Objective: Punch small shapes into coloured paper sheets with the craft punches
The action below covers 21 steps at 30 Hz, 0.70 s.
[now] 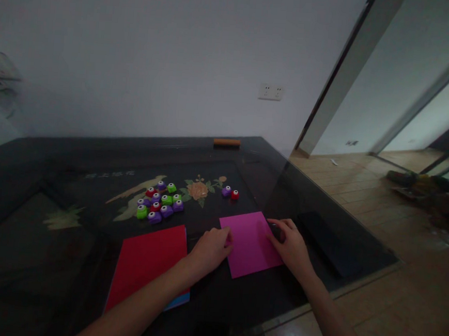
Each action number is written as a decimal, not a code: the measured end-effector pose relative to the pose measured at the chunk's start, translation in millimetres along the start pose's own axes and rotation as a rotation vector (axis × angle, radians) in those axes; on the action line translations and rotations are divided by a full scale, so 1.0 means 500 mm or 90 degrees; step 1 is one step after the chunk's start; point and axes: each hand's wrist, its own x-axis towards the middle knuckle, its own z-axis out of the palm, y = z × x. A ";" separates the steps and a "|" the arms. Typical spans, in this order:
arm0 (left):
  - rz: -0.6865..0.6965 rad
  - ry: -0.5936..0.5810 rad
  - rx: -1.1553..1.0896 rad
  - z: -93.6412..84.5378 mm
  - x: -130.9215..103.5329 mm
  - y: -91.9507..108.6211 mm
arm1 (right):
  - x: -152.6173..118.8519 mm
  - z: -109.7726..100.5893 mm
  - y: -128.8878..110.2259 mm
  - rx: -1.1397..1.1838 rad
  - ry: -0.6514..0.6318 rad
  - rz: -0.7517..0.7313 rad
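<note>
A square sheet of pink paper [250, 245] lies on the dark table in front of me. My left hand [213, 246] is at its left edge, fingers curled and closed with the thumb near the fingertips, gripping that edge. At the right edge, my right hand [290, 245] rests with thumb and index finger apart, their tips touching the sheet; the other fingers are partly hidden. Left of the sheet lies a stack of coloured paper with a red sheet [151, 255] on top and a blue edge showing below, partly covered by my left forearm.
Several purple, green and red one-eyed toy pieces [163, 200] cluster on the table [194, 160]. A purple piece [226, 191] and a red piece [235, 195] sit apart. A brown cylinder [227, 143] lies near the wall, and a dark flat slab [327, 243] at right.
</note>
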 end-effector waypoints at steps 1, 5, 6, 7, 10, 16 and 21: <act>0.002 0.001 0.000 0.000 0.000 0.000 | -0.001 0.000 0.000 -0.005 -0.001 -0.001; 0.009 0.007 0.000 -0.001 -0.002 0.000 | -0.002 0.000 -0.001 -0.019 -0.012 -0.002; 0.012 0.008 -0.001 -0.001 -0.003 0.000 | -0.002 0.000 -0.001 -0.025 -0.014 -0.001; 0.015 0.009 -0.001 -0.001 -0.003 -0.001 | -0.002 0.000 -0.001 -0.030 -0.016 -0.001; 0.020 0.013 0.003 0.002 -0.004 -0.001 | -0.003 0.001 0.000 -0.040 -0.021 0.001; 0.036 0.049 0.014 -0.008 -0.013 0.009 | 0.002 0.001 0.001 -0.008 -0.032 0.002; 0.054 0.126 -0.006 -0.085 -0.059 -0.024 | 0.008 -0.006 0.001 0.049 -0.006 0.008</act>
